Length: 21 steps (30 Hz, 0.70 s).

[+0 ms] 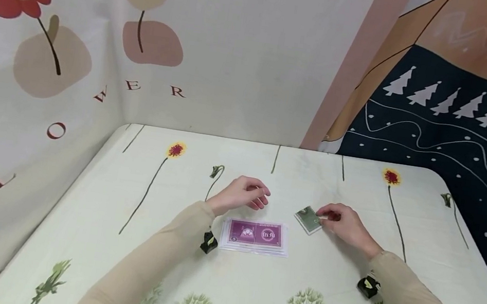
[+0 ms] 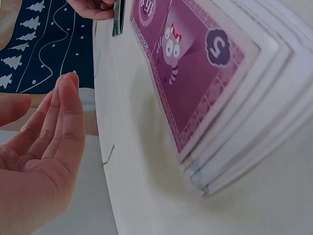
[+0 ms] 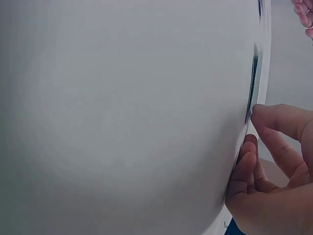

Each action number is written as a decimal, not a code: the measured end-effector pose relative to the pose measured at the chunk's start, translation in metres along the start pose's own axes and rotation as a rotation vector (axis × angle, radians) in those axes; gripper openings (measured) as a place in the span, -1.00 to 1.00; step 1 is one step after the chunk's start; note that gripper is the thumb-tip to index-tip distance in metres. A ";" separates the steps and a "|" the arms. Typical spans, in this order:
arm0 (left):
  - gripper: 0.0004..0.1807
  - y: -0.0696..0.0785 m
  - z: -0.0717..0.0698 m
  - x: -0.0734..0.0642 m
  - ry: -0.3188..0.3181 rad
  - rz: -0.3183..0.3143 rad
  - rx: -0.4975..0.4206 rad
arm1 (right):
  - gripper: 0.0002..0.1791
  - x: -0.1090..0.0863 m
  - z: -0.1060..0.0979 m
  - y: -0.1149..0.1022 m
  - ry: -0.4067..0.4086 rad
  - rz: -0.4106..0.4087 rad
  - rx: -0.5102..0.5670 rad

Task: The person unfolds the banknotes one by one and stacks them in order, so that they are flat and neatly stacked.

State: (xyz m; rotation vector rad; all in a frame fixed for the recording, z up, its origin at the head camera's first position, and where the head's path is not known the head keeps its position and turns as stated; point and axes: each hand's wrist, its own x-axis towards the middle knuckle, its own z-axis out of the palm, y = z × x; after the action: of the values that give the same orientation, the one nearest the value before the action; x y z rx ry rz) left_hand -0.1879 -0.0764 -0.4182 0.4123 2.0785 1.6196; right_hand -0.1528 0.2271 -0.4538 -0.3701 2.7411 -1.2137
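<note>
My left hand (image 1: 244,192) hovers just behind a stack of play banknotes (image 1: 255,237), its fingers loosely bent and holding nothing. The top note is purple with white-bordered edges; the left wrist view shows several layers beneath it and a numeral 5 (image 2: 218,47). To the right of the stack, a small dark green note or card (image 1: 308,219) lies at an angle on the table. My right hand (image 1: 347,229) pinches its right corner between thumb and index finger, with the other fingers curled under near the tabletop. That green piece appears nearly edge-on in the right wrist view.
A white cloth with printed flowers covers the table (image 1: 115,269). Behind it hangs a pale curtain (image 1: 247,59) with flower prints and letters; a dark blue cloth (image 1: 442,133) with white trees hangs at the right. Each wrist wears a black device (image 1: 209,243).
</note>
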 end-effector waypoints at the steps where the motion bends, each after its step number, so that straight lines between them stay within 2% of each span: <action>1: -0.74 0.000 0.001 0.001 0.001 0.000 -0.005 | -0.84 0.000 0.000 0.000 0.000 0.000 -0.002; 9: -0.75 -0.004 0.014 0.010 0.005 -0.040 -0.028 | -0.86 0.001 0.002 0.002 0.004 0.000 0.000; 14: -0.75 -0.006 0.027 0.017 -0.003 -0.028 0.019 | -0.85 0.001 0.003 0.003 -0.001 -0.007 0.002; 21: -0.78 -0.004 0.046 0.028 0.024 -0.022 0.080 | -0.85 0.001 0.003 0.004 0.006 -0.010 -0.001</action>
State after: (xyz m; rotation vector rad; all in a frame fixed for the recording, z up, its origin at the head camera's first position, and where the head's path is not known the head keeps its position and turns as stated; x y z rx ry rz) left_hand -0.1867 -0.0251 -0.4365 0.3972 2.1641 1.5401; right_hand -0.1542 0.2270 -0.4590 -0.3817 2.7481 -1.2177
